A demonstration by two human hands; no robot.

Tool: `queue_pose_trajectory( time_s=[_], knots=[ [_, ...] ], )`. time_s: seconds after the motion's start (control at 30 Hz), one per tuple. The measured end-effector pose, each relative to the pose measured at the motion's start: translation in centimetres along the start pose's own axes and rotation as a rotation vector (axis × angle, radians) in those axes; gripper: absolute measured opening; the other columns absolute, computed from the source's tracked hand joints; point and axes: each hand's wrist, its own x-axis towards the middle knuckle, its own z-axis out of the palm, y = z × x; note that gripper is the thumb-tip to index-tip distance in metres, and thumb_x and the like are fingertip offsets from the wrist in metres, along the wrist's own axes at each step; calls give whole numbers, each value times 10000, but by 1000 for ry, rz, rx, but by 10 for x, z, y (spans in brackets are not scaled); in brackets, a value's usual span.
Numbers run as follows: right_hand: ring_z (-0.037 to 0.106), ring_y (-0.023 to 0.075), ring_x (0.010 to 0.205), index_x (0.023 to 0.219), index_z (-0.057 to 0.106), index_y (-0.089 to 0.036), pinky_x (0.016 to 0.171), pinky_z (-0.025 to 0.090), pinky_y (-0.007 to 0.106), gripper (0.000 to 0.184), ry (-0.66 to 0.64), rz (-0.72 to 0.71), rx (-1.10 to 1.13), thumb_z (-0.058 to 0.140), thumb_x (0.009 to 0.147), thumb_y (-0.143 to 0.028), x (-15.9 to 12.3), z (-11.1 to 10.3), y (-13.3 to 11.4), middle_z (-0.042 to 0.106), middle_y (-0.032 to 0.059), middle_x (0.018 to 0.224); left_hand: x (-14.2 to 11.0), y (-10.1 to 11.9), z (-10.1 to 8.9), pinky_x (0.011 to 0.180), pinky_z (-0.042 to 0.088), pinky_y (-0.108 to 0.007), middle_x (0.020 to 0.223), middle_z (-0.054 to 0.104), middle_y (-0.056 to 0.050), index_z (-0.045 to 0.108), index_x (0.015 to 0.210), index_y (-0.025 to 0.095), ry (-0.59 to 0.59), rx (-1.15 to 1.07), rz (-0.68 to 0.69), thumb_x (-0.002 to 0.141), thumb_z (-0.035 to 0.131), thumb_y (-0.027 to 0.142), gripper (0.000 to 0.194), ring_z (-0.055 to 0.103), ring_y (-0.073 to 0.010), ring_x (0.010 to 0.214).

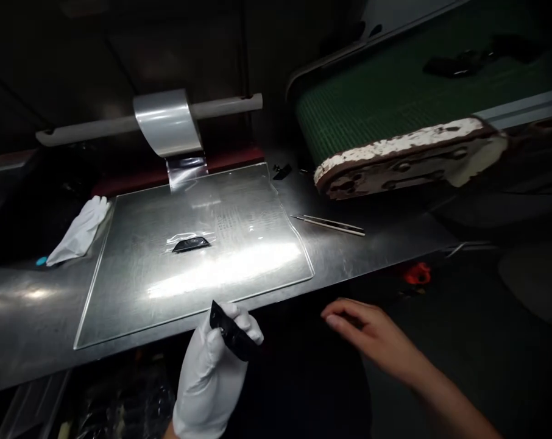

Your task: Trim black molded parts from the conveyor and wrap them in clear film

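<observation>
My left hand, in a white glove, is closed on a small black plastic part in front of the bench's near edge. The part is tilted, one pointed end up. My right hand is bare, off the bench to the right, thumb and forefinger curled together at the tips. Whether anything tiny is between them I cannot make out. On the clear glass sheet beyond lies another black part, with clear film around it. Tweezers rest on the metal bench right of the sheet.
A roll of clear film hangs on a white bar behind the sheet. A white glove lies at left. A green conveyor belt juts in at right, with dark parts on it. Small black pieces sit near its end.
</observation>
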Motion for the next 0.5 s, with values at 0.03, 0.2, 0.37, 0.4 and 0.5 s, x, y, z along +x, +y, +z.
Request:
queue_pose_trajectory(
  time_s=[0.03,0.2,0.37,0.4,0.5],
  knots=[
    [685,206,867,1050,768,-263,772,547,309,179,-22,-184,10,674,983,-400,-3,15,-28,722,51,966,-1,1,-3,838,535,-331,931,643,-46,751,1071,223,-2,7,16,947,700,423,241,615,-180,858],
    [630,156,738,1100,738,-231,638,507,271,135,-170,-596,87,704,979,-281,13,71,-122,655,42,900,-9,5,-18,827,552,-326,949,669,-55,728,1076,205,53,135,50,941,708,398,236,647,-211,902],
    [578,139,702,931,686,-218,613,447,258,14,-270,-539,41,676,929,-208,33,101,-126,616,7,825,-16,14,-34,820,592,-362,945,749,-75,761,1042,202,218,382,81,830,835,409,305,713,-274,903],
    [561,136,696,895,669,-217,610,429,255,34,-281,-511,70,678,901,-186,35,105,-124,600,-1,807,-16,18,-35,827,596,-356,960,768,-77,777,1034,208,263,456,80,807,857,409,313,726,-281,913],
    [473,119,667,840,645,-197,595,370,241,79,-340,-344,408,709,885,-189,38,115,-117,536,-13,760,-15,34,-33,846,608,-342,1010,802,-91,811,1078,231,275,622,50,801,852,455,359,751,-295,924]
  ],
)
